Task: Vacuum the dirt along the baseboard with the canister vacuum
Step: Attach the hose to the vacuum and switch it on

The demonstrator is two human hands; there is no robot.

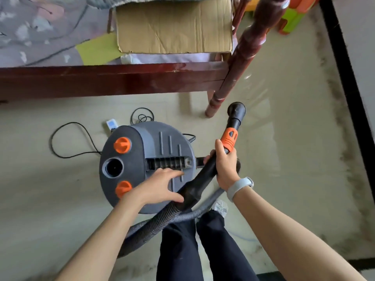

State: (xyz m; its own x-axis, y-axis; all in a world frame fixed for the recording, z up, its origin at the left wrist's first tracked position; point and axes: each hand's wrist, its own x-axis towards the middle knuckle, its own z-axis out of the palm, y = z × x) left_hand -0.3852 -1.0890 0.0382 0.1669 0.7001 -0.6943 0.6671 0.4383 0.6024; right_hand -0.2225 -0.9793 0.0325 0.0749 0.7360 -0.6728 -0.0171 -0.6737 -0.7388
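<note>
Head view looks down on a grey canister vacuum (146, 167) standing on the beige floor (274, 138), just in front of the person's dark trouser legs (203, 250). Left hand (160, 185) lies on the canister lid, fingers loosely spread and pointing toward the recessed carry handle (168, 163), thumb by the hose end; it grasps nothing. Right hand (225, 165) is wrapped around the black wand handle (205, 177), just below the orange collar (229, 141); a pale wristband (239, 188) sits on that wrist. Round black nozzle (236, 110) points away from the person, close to the dark red bed post (243, 55), and whether it touches the floor can't be told. Ribbed grey hose (154, 224) loops from the handle down past the legs and around the canister's near side. Two orange knobs (121, 145) and an open round port (112, 167) sit on the lid's left part. Black power cord (58, 147) curls on the floor behind the canister, near a small white plug block (111, 124). Black baseboard (345, 63) runs along the right wall, with a dark streak of dirt (343, 126) on the floor beside it, well apart from the nozzle. Cardboard box (174, 25) rests on the bed above the wooden rail (111, 80)
</note>
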